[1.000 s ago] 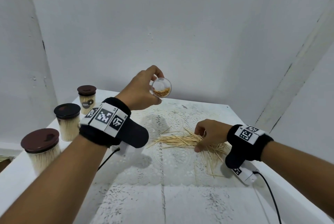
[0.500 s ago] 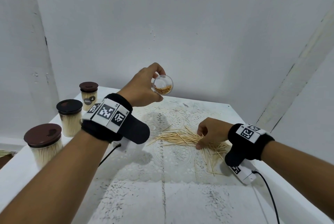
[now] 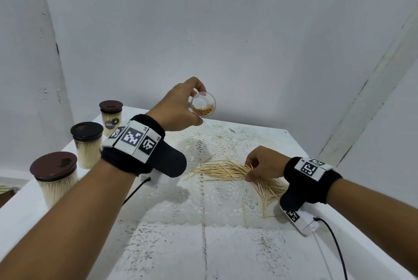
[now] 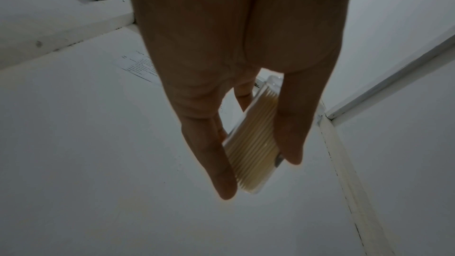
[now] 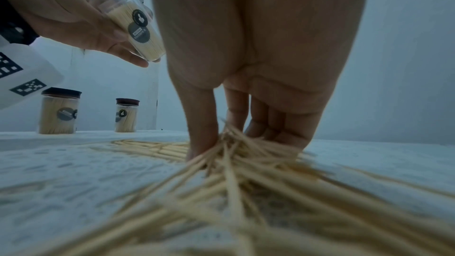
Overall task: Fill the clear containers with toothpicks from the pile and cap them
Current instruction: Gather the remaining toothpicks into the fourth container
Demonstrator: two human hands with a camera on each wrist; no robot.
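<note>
Three capped containers (image 3: 54,178) stand filled along the worktop's (image 3: 226,252) left edge. Our left hand (image 3: 178,108) grips a fourth, uncapped and part-filled container (image 3: 203,104), aloft, while our right hand's (image 3: 263,163) fingers (image 5: 202,124) pinch toothpicks from the remaining pile (image 3: 228,169); filling and capping remain.

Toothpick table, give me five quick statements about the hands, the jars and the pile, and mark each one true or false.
1. The left hand holds an uncapped clear container in the air above the table. True.
2. That container is empty. False: toothpicks lie in it, filling only part of it.
3. The right hand rests idle beside the toothpick pile. False: its fingers are gathering toothpicks in the pile.
4. Three capped jars full of toothpicks stand along the left side of the table. True.
5. The capped jars have white lids. False: the lids are dark brown.
</note>
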